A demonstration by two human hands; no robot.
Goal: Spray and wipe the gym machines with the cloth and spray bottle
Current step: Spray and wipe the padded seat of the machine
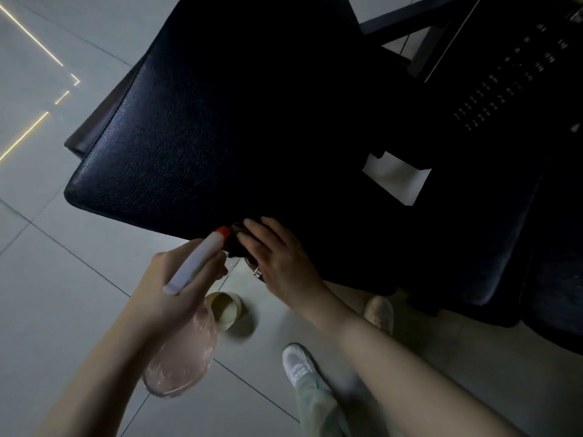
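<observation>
Step in hand: wiping, with the sprayer held ready.

The left hand (pixel 170 282), lower centre of the frame, grips the spray bottle (pixel 183 351). Its fingers (pixel 219 266) are curled round the neck, and the orange nozzle points up-frame toward the seat pad (pixel 189 121). Whether the trigger is squeezed cannot be told.

The right hand (pixel 277 257), just right of the nozzle, lies over a dark cloth (pixel 235 246) at the pad's near edge. Its fingers (pixel 262 233) are mostly straight and pressed flat on the cloth. The cloth is largely hidden in poor light.

A round tub (pixel 225 310) sits on the tiled floor (pixel 63 294) below the hands.

Judgement: only the near edge is being covered, and most of the pad lies up-frame. The next move calls for sweeping the cloth across that surface with flat pressure, and for keeping the nozzle clear of the wiping hand before any further spray.
</observation>
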